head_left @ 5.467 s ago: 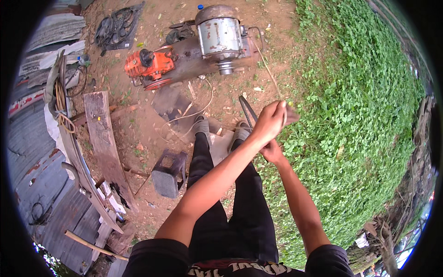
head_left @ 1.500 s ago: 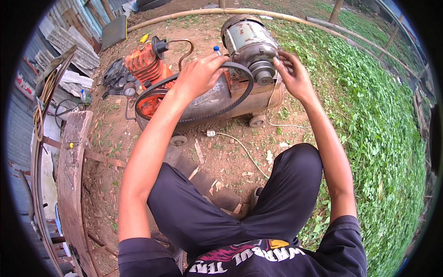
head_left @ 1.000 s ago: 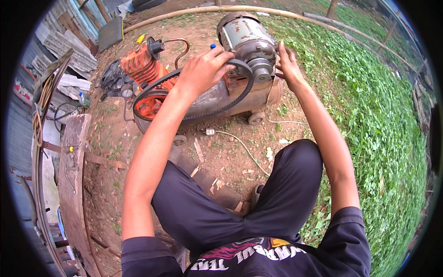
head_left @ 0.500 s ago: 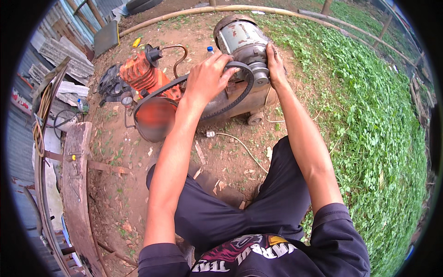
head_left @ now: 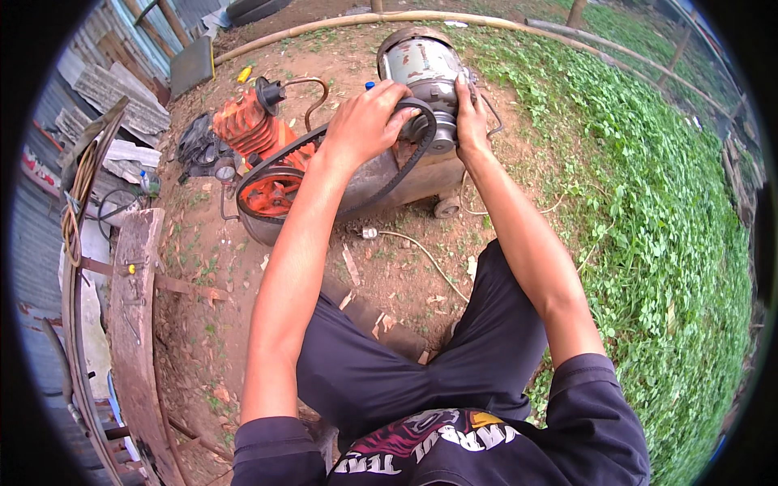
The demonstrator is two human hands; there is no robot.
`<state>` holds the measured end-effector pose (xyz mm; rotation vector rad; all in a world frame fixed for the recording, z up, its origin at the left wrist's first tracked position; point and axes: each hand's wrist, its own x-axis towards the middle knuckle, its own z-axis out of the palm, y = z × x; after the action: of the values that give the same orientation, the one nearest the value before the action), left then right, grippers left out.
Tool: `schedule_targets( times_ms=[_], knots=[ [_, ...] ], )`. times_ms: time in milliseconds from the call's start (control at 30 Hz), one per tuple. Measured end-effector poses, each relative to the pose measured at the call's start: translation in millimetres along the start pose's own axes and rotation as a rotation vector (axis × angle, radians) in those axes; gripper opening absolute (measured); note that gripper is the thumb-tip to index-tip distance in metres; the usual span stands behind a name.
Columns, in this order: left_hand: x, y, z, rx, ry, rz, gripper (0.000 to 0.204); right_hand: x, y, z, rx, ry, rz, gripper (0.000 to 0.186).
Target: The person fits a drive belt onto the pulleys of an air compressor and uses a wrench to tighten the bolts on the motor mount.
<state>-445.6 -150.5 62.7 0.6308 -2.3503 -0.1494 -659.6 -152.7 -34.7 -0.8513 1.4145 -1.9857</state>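
Observation:
My left hand point(head_left: 366, 123) is closed on the upper right end of a black drive belt point(head_left: 387, 191), its thumb pressed to the belt. This loop runs down left around the orange spoked flywheel point(head_left: 271, 194) of an air compressor. At its right end the belt lies beside the small grey pulley point(head_left: 440, 139) of a motor; whether it sits in the groove I cannot tell. Flat along the right side of the grey, rust-spotted motor point(head_left: 419, 69), my right hand point(head_left: 472, 120) has its fingers stretched out. Motor and orange pump point(head_left: 243, 125) both stand on a rusty tank point(head_left: 381, 174).
A cable with a plug point(head_left: 369, 233) lies on the dirt before the tank. To the left stand a wooden plank point(head_left: 136, 324) and coiled hose point(head_left: 79, 202) by a corrugated wall. Green plants point(head_left: 648, 243) cover the right side. A bamboo pole point(head_left: 324, 31) crosses behind.
My right hand and the motor's pulley end have shifted left. The belt's right end has moved left and slightly down with my left hand. The flywheel, smeared before, now shows its spokes.

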Motion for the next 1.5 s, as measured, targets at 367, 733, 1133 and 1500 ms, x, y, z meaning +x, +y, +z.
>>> schedule_targets(
  times_ms=[367, 733, 1133, 1500],
  knots=[
    [1.0, 0.6, 0.2, -0.007, -0.154, 0.047, 0.031, 1.7, 3.7, -0.5, -0.097, -0.036, -0.033, 0.077],
    [9.6, -3.9, 35.0, -0.025, 0.018, -0.045, 0.030, 19.0, 17.4, -19.3, -0.273, -0.177, -0.010, 0.080],
    [6.4, 6.8, 62.2, -0.056, 0.171, -0.041, 0.027, 5.6, -7.6, -29.8, -0.438, -0.236, -0.029, 0.098],
    [13.8, 13.0, 58.7, -0.160, 0.173, -0.082, 0.023, -55.5, -49.3, -63.6, -0.456, -0.443, -0.138, 0.064]
  ],
)
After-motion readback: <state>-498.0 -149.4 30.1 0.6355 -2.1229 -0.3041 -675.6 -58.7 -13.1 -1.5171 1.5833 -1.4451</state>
